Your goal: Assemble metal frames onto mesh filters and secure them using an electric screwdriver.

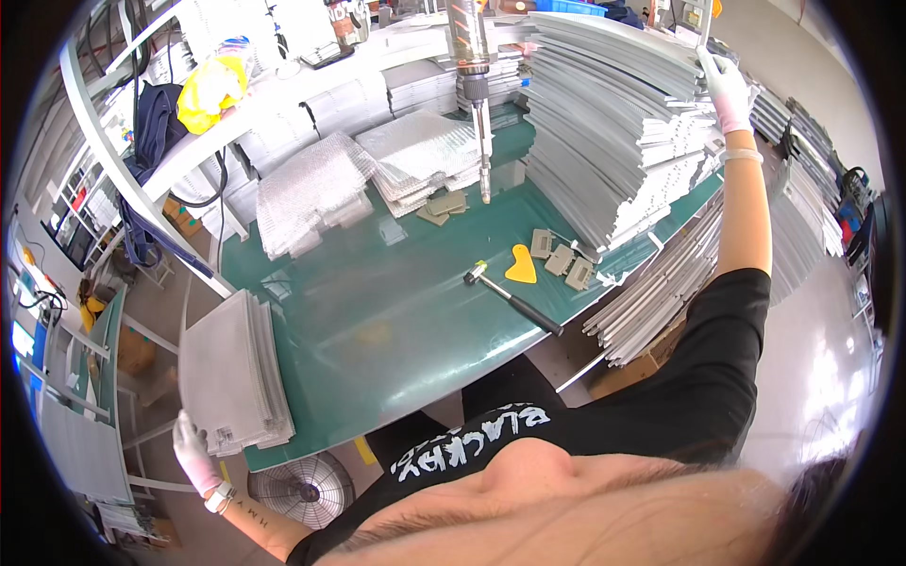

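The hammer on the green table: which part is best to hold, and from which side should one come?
The black grip of the hammer looks best, approached from above on the person's side. The handle is long and slim, lying slantwise, and its free end points toward the near edge of the green table, while the head lies farther in.

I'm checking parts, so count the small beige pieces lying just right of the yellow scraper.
3, in a slanting row on the green table: the left piece, the middle piece and the right piece. Others underneath may be hidden.
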Demonstrator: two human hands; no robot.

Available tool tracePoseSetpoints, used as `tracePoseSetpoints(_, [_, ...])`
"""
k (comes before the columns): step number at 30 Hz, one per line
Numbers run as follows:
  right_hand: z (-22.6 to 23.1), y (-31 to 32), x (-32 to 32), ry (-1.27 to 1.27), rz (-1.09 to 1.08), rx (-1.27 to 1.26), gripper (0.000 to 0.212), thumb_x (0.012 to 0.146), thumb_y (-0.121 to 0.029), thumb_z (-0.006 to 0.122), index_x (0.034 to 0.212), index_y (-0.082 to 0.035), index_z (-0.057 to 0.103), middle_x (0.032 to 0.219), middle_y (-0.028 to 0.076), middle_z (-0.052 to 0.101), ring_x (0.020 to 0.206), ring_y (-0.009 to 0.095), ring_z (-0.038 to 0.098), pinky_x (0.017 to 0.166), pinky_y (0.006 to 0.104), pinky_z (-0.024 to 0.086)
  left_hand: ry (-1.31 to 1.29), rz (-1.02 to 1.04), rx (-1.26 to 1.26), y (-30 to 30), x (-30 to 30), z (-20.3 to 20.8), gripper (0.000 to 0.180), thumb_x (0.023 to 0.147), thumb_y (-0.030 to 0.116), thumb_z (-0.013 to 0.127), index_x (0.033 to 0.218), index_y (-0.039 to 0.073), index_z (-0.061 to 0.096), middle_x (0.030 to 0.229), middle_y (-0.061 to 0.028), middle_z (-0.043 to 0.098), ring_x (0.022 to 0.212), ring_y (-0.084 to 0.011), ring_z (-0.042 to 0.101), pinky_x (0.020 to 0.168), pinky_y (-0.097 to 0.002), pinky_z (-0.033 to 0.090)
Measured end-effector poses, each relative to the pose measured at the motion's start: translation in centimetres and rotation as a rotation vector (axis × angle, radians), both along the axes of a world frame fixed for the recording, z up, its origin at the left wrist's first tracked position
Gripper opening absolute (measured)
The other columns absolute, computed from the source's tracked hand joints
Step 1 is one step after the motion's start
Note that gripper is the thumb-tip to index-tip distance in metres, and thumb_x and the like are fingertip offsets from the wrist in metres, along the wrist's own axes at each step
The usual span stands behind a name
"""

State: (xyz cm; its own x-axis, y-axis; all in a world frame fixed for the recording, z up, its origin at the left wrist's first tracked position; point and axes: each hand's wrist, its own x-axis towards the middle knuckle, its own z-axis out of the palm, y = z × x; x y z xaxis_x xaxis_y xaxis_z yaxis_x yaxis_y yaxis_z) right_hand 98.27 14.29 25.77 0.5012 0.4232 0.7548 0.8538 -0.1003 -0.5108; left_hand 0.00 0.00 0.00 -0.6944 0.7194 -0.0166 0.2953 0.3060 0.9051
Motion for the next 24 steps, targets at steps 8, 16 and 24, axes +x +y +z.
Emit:
tracePoseSetpoints(8, [-0.2, 0.1, -1.3, -0.117, -0.009, 0.047, 0.051, 0.090, -0.050, 0.059, 0.094, 0.000, 0.070, 0.090, 0.019, 0.067, 0.084, 0.030, 0.065, 0.080, 0.0361, 0.048, -0.088, -0.168, 0.626, -3.4, 10.4, 4.5, 0.067, 0.099, 0.048, 0.048, 0.146, 0.002, 0.039, 0.143, -0.0200, 0.046, 0.132, -0.0338, 0.047, 0.113, -0.0443, 0.033])
tracePoseSetpoints(16, [-3.3, -0.8, -7.2, -0.469, -0.106, 0.577, 0.026, 0.091, -0.023, 0.063, 0.097, 0.002, 0.068, 0.091, 0.015, 0.066, 0.088, 0.029, 0.062, 0.087, 0.0371, 0.047, 0.804, -0.361, 0.196, -1.2, 27.8, -3.7, 0.062, 0.075, 0.023, 0.072, 0.128, -0.001, 0.052, 0.121, -0.0214, 0.057, 0.117, -0.0364, 0.051, 0.101, -0.0490, 0.040])
tracePoseSetpoints(24, [-28.9, -3.1, -32.9, -0.596, 1.165, -0.397, 0.037, 0.077, -0.028, 0.066, 0.108, -0.007, 0.065, 0.117, 0.015, 0.062, 0.112, 0.036, 0.056, 0.097, 0.0493, 0.042, 0.418, -1.380, -0.252, 3.7, 35.8, -10.0, 0.055, 0.089, 0.050, 0.058, 0.124, 0.008, 0.059, 0.102, -0.0161, 0.067, 0.101, -0.0336, 0.062, 0.083, -0.0480, 0.049])
